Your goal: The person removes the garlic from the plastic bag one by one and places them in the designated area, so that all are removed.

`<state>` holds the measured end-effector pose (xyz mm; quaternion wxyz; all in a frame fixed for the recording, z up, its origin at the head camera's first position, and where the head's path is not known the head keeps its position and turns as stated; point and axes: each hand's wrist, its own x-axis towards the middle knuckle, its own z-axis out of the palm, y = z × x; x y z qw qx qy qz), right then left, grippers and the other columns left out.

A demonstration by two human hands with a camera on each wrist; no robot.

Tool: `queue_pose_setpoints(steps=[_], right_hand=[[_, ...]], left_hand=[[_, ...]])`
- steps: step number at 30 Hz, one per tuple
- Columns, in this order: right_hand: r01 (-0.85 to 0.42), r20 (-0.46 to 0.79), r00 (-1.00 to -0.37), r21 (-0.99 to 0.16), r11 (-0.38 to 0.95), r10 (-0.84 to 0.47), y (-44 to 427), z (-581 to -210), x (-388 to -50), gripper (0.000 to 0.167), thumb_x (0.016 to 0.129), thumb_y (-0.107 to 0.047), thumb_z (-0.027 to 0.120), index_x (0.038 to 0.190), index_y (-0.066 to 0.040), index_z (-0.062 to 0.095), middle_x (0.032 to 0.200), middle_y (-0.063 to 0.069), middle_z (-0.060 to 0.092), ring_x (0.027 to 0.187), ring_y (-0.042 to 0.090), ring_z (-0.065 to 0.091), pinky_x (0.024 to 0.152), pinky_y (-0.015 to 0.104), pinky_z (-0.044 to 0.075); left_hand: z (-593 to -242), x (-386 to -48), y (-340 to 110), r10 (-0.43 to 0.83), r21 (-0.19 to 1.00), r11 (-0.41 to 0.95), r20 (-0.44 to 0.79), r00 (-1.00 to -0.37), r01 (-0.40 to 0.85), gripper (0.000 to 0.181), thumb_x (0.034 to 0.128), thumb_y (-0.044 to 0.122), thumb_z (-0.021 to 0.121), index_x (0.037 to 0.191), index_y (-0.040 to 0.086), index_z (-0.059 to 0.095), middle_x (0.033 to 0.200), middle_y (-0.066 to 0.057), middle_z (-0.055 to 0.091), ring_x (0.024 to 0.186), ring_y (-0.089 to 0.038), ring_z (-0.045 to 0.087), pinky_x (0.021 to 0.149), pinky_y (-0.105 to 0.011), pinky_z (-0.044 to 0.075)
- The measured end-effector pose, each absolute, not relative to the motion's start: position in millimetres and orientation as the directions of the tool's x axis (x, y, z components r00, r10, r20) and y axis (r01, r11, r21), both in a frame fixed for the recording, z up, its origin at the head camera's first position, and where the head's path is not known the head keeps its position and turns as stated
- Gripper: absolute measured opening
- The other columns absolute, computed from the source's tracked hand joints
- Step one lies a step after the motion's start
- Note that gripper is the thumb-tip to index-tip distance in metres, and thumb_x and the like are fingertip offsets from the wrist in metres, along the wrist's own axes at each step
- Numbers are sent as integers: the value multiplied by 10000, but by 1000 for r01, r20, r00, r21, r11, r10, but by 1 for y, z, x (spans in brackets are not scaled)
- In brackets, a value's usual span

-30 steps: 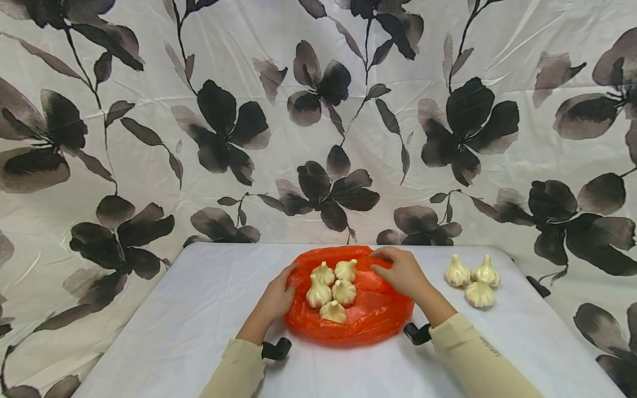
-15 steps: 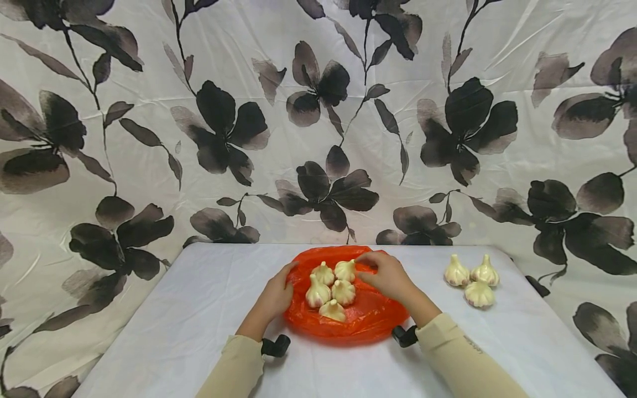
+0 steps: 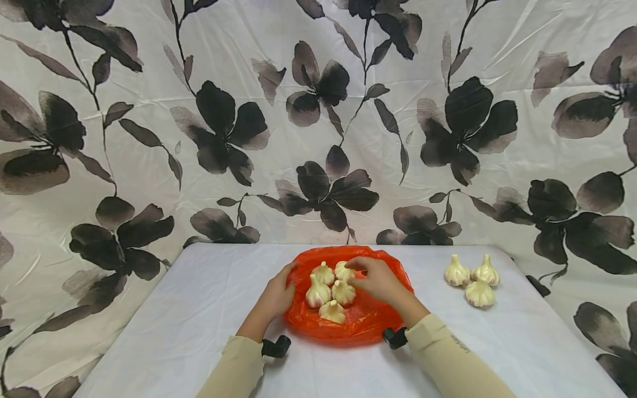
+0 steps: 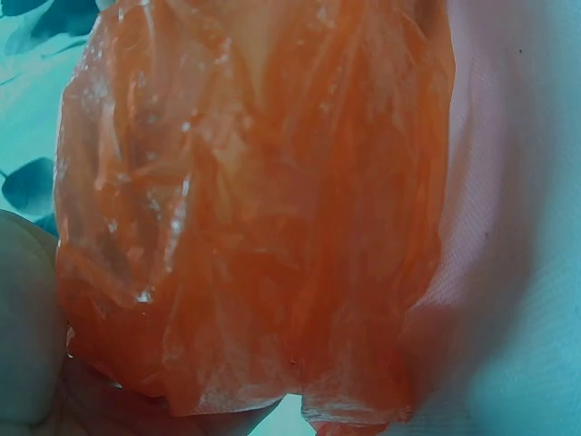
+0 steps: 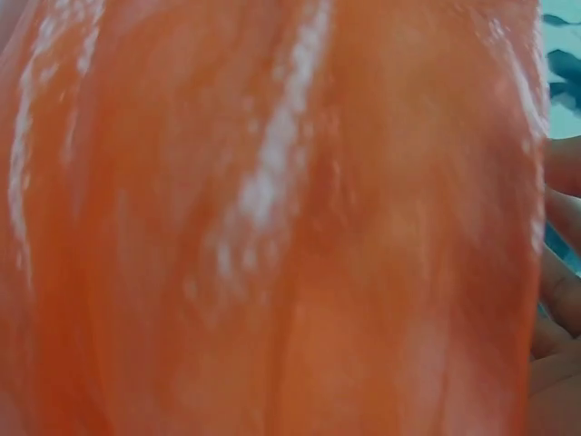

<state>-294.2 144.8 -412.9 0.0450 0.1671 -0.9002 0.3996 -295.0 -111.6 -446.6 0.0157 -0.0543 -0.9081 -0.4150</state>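
Observation:
A red plastic bag (image 3: pixel 370 301) lies spread with its mouth up on the table. Several garlic bulbs (image 3: pixel 318 291) sit grouped in its left half. My left hand (image 3: pixel 275 293) grips the bag's left side, thumb inside the rim; the left wrist view shows the crinkled plastic beside the thumb (image 4: pixel 23 318). Over the bag's right half is my right hand (image 3: pixel 375 279), its fingers parted from the thumb. Its fingertips reach the back right garlic bulb (image 3: pixel 343 270) and cover part of it; contact cannot be told. Bag plastic fills most of the right wrist view, with fingers (image 5: pixel 565 291) at its edge.
Three more garlic bulbs (image 3: pixel 479 294) stand together on the table's right side. A white cloth covers the table (image 3: pixel 189 326). Behind it hangs a curtain (image 3: pixel 278 149) with dark flowers. Black wrist cameras (image 3: pixel 276 346) sit close in front of the bag.
My right hand has moved left from the bag's right rim to the back right garlic bulb. The bag's right side has drawn in slightly. My left hand stays in place.

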Motion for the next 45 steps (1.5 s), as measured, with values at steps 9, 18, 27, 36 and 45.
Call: queue_pose_setpoints(steps=[9, 18, 27, 36, 45], right_hand=[[-352, 169, -926, -706, 614, -337, 139, -418, -297, 334, 843, -183, 723, 1164, -104, 675, 1170, 93, 687, 1130, 327, 617, 958, 481, 523], [-365, 150, -916, -698, 616, -373, 132, -428, -300, 247, 851, -188, 703, 1095, -145, 704, 1121, 46, 699, 1024, 255, 640, 862, 394, 566], [-407, 192, -905, -651, 641, -379, 129, -432, -300, 203, 835, -184, 694, 1034, -164, 727, 1014, 11, 703, 862, 163, 592, 768, 318, 517], [-436, 231, -896, -612, 659, -379, 129, -434, -300, 180, 837, -185, 724, 1012, -143, 723, 983, -11, 721, 933, 179, 657, 817, 341, 547], [-419, 249, -904, -676, 607, -347, 134, -426, -295, 188, 854, -177, 712, 1035, -125, 722, 1001, -1, 720, 1011, 250, 665, 894, 418, 553]], left_hand=[[-447, -293, -112, 96, 756, 642, 87, -992, 128, 527, 970, 101, 432, 1491, 130, 360, 1493, -141, 443, 1370, -350, 427, 1120, -552, 349], [-449, -290, -111, 88, 759, 642, 72, -993, 112, 525, 974, 108, 439, 1491, 132, 358, 1496, -146, 436, 1372, -354, 423, 1115, -557, 354], [-450, -291, -113, 96, 746, 650, 112, -989, 148, 528, 953, 85, 439, 1476, 113, 380, 1467, -168, 467, 1353, -363, 447, 1113, -550, 359], [-451, -290, -113, 95, 748, 648, 112, -989, 147, 528, 956, 87, 445, 1479, 113, 376, 1470, -167, 465, 1357, -366, 442, 1112, -554, 357], [-451, -289, -113, 86, 752, 647, 91, -992, 125, 527, 963, 102, 448, 1483, 136, 370, 1478, -154, 457, 1355, -364, 444, 1102, -560, 368]])
